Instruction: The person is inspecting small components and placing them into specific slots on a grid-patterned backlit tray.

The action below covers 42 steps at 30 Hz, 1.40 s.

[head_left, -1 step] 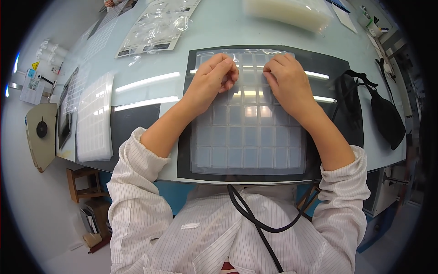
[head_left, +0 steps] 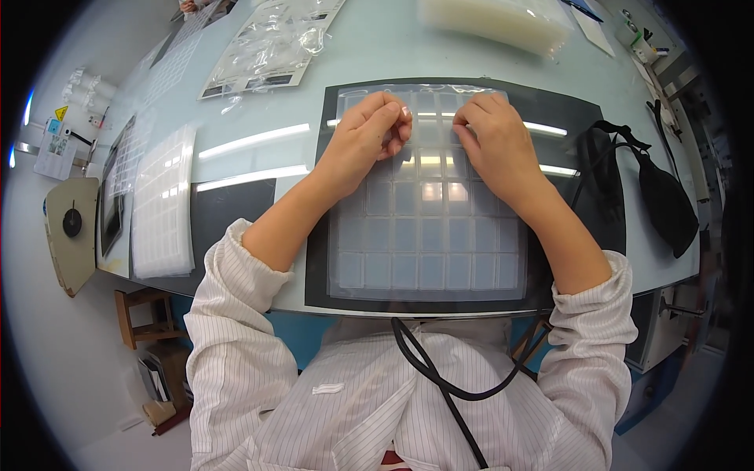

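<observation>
A clear plastic sheet [head_left: 431, 235], divided into rows of small square pockets, lies flat on a black mat [head_left: 318, 271] in front of me. Over its far left part, my left hand [head_left: 369, 129] is closed, fingers curled and thumb pressed to the forefinger. A small pale glint shows at the thumb tip, too small to name. My right hand [head_left: 499, 141] hangs over the far right part, thumb and fingertips pinched together. Whatever either hand pinches, if anything, I cannot make out. A gap separates the two hands above the top rows of pockets.
A stack of clear pocket sheets [head_left: 163, 204] lies to the left. Small clear bags on a printed sheet [head_left: 271, 47] are at the far left, and a thick stack of clear plastic [head_left: 495, 27] at the far right. A black pouch with straps [head_left: 664, 204] rests on the right.
A small pale glint now shows more clearly at my left thumb tip. Otherwise hands and sheet look the same.
</observation>
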Each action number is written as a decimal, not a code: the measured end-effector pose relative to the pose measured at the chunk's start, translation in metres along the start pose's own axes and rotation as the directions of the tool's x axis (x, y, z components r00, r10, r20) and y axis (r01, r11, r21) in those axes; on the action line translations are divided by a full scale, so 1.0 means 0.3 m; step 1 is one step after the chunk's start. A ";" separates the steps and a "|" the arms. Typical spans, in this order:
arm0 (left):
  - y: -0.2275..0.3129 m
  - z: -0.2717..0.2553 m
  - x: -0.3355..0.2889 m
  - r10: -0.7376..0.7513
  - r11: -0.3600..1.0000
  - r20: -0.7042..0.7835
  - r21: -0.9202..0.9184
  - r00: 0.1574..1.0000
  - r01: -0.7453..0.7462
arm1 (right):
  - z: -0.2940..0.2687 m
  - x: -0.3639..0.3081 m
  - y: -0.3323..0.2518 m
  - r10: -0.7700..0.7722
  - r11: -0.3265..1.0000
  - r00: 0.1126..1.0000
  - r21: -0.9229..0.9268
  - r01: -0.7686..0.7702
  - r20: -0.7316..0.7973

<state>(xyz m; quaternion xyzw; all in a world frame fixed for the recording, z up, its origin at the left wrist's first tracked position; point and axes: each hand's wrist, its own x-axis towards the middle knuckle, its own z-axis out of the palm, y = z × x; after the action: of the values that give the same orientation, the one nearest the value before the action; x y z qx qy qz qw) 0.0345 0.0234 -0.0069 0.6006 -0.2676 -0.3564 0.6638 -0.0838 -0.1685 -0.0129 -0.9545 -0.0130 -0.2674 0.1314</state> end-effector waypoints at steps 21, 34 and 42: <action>0.018 0.034 -0.016 0.040 0.994 0.077 0.101 0.996 -0.048 | -0.103 0.025 -0.102 0.152 0.770 0.978 0.603 -0.208 0.143; -0.008 0.026 -0.005 0.029 0.999 0.041 0.019 0.999 -0.030 | -0.050 -0.057 0.065 0.038 0.998 0.999 0.041 -0.037 -0.029; -0.001 0.030 -0.008 0.035 0.999 0.079 0.033 0.996 -0.038 | -0.048 -0.055 0.075 -0.016 1.000 0.994 0.003 0.017 -0.106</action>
<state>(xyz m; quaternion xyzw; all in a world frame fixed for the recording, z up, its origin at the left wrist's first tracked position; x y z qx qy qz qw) 0.0258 0.0198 -0.0058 0.5927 -0.3103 -0.3627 0.6488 -0.1030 -0.1930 -0.0150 -0.9385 -0.0145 -0.3188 0.1318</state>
